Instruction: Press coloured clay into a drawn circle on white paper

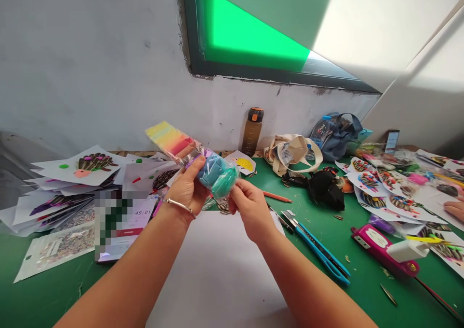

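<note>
A clear plastic bag of colored modeling clay [217,171] is held up over a white sheet of paper [217,265]. Blue and teal lumps fill its near end, while yellow, orange and red strips show at the far end. My left hand [190,188], with a silver bangle at the wrist, grips the bag around its middle, thumb on top. At the teal end, the fingers of my right hand [248,202] pinch the bag's edge. Exactly what lies between those fingertips is hidden.
Left are stacked hedgehog pictures [90,166], a bag of small bits [58,246] and a phone [125,226]. Right lie a blue utility knife [319,248], an orange pencil [277,196] and a pink glue gun [384,250]. Behind stands a bottle [253,132]. Another person's hand [455,208] shows far right.
</note>
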A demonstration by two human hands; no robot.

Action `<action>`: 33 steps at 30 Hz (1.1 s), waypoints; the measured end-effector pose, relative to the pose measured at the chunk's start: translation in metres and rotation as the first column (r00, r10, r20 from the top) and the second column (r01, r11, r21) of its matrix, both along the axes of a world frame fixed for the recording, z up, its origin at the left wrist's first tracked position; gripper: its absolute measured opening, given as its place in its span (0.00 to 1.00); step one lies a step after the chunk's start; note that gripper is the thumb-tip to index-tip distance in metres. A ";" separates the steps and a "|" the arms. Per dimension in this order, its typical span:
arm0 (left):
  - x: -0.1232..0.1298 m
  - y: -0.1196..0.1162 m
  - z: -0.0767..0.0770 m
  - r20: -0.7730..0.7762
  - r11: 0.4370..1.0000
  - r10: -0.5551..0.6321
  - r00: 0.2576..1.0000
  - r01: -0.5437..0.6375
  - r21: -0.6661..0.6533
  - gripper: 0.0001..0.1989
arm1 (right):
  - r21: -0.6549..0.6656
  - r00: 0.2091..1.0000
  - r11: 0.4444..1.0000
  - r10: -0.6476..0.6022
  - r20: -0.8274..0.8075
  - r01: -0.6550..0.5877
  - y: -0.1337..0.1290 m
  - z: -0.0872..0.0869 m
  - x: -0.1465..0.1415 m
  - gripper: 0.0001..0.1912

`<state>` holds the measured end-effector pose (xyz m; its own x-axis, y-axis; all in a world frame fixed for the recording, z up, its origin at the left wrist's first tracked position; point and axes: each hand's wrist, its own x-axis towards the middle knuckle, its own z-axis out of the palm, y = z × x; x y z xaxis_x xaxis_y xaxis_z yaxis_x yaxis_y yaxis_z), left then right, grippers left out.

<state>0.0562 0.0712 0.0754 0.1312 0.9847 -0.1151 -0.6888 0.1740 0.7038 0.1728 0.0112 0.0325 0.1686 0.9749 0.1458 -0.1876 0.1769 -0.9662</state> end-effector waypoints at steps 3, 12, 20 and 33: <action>-0.002 0.001 -0.003 0.016 1.000 0.011 1.000 -0.011 -0.012 0.05 | -0.080 0.996 0.995 0.059 -0.062 -0.064 0.000 -0.002 0.002 0.08; -0.010 -0.008 -0.023 -0.065 0.997 -0.030 0.997 0.026 -0.066 0.06 | -0.104 0.893 0.991 0.118 0.435 -0.081 -0.007 -0.012 0.002 0.13; -0.014 -0.007 -0.025 0.006 0.991 -0.019 1.000 0.020 -0.133 0.05 | 0.095 0.756 0.995 -0.073 0.651 0.014 0.000 -0.028 0.003 0.11; -0.020 -0.010 -0.020 0.023 0.988 -0.048 0.999 0.051 -0.149 0.02 | 0.008 0.945 0.998 0.062 0.323 -0.068 -0.015 -0.006 -0.004 0.12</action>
<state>0.0358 0.0613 0.0558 0.1834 0.9489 -0.2570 -0.6900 0.3104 0.6539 0.1684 -0.0039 0.0266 0.0460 0.9788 0.1997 0.1212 0.1930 -0.9737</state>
